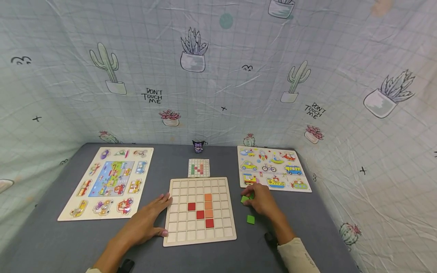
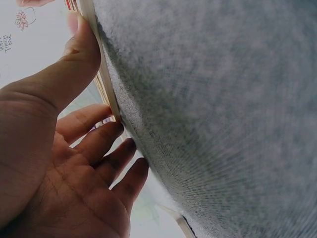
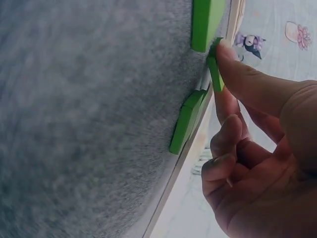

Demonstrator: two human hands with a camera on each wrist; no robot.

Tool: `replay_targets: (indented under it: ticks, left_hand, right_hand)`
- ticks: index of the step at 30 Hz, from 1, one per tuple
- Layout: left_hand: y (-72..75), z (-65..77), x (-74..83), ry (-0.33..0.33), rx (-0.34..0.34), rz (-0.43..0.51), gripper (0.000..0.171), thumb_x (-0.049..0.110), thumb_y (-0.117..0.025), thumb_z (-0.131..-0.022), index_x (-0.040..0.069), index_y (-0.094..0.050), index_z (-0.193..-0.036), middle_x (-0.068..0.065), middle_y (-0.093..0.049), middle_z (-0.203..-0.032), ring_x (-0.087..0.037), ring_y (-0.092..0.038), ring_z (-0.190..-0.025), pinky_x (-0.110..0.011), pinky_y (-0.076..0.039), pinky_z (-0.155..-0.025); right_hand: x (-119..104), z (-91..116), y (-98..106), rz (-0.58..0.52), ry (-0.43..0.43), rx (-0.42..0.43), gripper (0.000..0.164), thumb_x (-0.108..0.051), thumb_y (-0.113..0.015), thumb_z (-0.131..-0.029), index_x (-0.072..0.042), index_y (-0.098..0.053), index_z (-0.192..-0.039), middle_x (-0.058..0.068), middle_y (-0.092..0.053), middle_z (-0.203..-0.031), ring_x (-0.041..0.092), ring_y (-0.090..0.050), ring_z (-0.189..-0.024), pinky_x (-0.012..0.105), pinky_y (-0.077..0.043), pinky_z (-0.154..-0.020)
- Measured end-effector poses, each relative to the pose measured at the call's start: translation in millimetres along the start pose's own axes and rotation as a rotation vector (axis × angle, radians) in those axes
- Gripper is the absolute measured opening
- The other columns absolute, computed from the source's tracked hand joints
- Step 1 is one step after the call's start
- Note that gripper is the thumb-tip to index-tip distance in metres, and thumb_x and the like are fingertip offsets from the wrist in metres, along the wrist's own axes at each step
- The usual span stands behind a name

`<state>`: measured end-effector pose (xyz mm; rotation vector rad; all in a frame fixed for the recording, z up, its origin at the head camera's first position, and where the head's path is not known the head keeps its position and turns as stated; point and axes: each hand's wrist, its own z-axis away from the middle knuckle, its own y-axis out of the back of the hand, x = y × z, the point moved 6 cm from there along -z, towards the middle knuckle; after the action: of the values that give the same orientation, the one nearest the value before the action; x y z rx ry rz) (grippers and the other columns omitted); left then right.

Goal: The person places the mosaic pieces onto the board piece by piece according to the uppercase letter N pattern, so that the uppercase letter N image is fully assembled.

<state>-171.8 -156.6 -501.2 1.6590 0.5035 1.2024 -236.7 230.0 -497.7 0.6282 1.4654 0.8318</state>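
A wooden grid board [image 1: 181,225] lies mid-table with red tiles [image 1: 200,215] and orange tiles [image 1: 208,205] set in its cells. My left hand [image 1: 145,220] rests at the board's left edge, thumb and fingertips touching it; the left wrist view shows its fingers [image 2: 91,141] spread along that edge. To the right of the board, my right hand [image 1: 261,199] pinches a green square tile [image 3: 216,74] between thumb and finger. Other green tiles lie close by on the table, among them one tile [image 1: 250,219] nearer me and another [image 3: 187,124] beside the fingers.
Behind the board lies a small pattern card [image 1: 199,168], with a small purple figure [image 1: 198,146] beyond it. A picture puzzle board [image 1: 143,182] is at the left and another [image 1: 259,176] at the back right. A printed cloth [image 1: 218,94] hangs behind the grey table [image 1: 252,254].
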Motion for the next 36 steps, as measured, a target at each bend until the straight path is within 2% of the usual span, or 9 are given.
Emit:
replay_targets:
  ticks: [5,11,16,21,28,36]
  left_hand:
    - [-0.3,0.2,0.0,-0.001,0.005,-0.002,0.107,0.039,-0.096,-0.070,0.006,-0.048,-0.160,-0.014,-0.040,-0.170,-0.043,-0.038,-0.157,-0.062,-0.042,-0.117]
    - [0.6,1.0,0.6,-0.003,0.007,0.000,0.108,0.039,-0.096,-0.070,0.006,-0.048,-0.160,-0.015,-0.041,-0.170,-0.043,-0.038,-0.157,-0.063,-0.041,-0.117]
    - [1.3,1.5,1.7,-0.006,0.006,0.000,0.107,0.039,-0.095,-0.070,0.005,-0.048,-0.160,-0.016,-0.041,-0.170,-0.044,-0.038,-0.157,-0.063,-0.042,-0.117]
    - [1.1,1.0,1.8,-0.005,0.002,0.002,0.107,0.039,-0.095,-0.070,0.006,-0.048,-0.160,-0.015,-0.040,-0.170,-0.044,-0.038,-0.157,-0.064,-0.042,-0.117]
    - [0.3,0.4,1.8,-0.004,0.000,0.005,0.108,0.039,-0.095,-0.070,0.005,-0.047,-0.160,-0.016,-0.040,-0.170,-0.045,-0.038,-0.157,-0.064,-0.041,-0.117]
    - [0.7,1.0,2.0,-0.002,0.003,0.010,0.106,0.039,-0.095,-0.072,0.005,-0.047,-0.160,-0.016,-0.040,-0.170,-0.045,-0.038,-0.157,-0.064,-0.041,-0.118]
  right_hand:
    - [-7.5,2.9,2.8,-0.009,0.015,0.035,0.022,-0.008,-0.095,-0.076,-0.020,-0.077,-0.081,-0.008,-0.064,-0.073,0.008,-0.057,-0.069,0.028,-0.047,-0.067]
    - [-30.2,6.2,1.1,-0.088,0.034,0.075,0.019,-0.014,-0.093,-0.080,-0.022,-0.076,-0.082,-0.010,-0.066,-0.071,0.007,-0.059,-0.068,0.027,-0.046,-0.065]
    - [-52.0,3.6,-12.7,-0.160,0.048,0.063,0.014,-0.015,-0.090,-0.085,-0.021,-0.077,-0.085,-0.008,-0.068,-0.074,0.010,-0.059,-0.070,0.026,-0.046,-0.063]
    - [-72.0,-3.4,-29.9,-0.177,0.072,0.055,0.012,-0.017,-0.089,-0.087,-0.020,-0.077,-0.087,-0.006,-0.069,-0.077,0.011,-0.056,-0.071,0.026,-0.043,-0.062]
    - [-100.4,-14.5,-51.0,-0.195,0.093,0.016,0.013,-0.018,-0.090,-0.086,-0.021,-0.077,-0.084,-0.007,-0.069,-0.073,0.009,-0.059,-0.074,0.025,-0.043,-0.060]
    - [-127.0,-26.9,-66.1,-0.181,0.090,-0.016,0.015,-0.019,-0.092,-0.084,-0.023,-0.078,-0.079,-0.008,-0.069,-0.069,0.007,-0.060,-0.067,0.027,-0.044,-0.058]
